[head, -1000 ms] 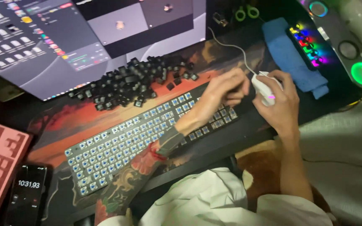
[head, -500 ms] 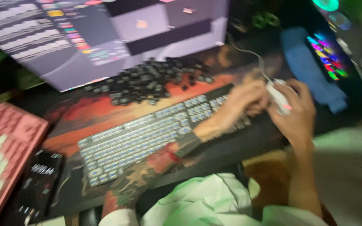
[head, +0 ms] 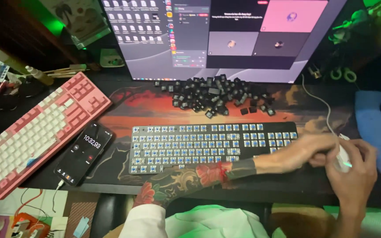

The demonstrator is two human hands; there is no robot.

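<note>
Lying at the far left of the desk, a pink keyboard (head: pixel 38 132) is set at a slant, and a black smartphone (head: pixel 84 153) with a lit screen is seen just beside its near right end. A keyboard stripped of its keycaps (head: pixel 199 142), blue switches bared, is laid across the middle of the red desk mat (head: pixel 142 105). Beyond it, a heap of black keycaps (head: pixel 214 94) is piled before the monitor (head: pixel 217 35). The tattooed left hand (head: pixel 305 152) is stretched over the stripped keyboard's right end, fingers extended towards a white mouse (head: pixel 342 156). The mouse is cupped by the right hand (head: pixel 353 174), fingers curled round it. A blue cloth (head: pixel 371 128) is seen at the far right.
</note>
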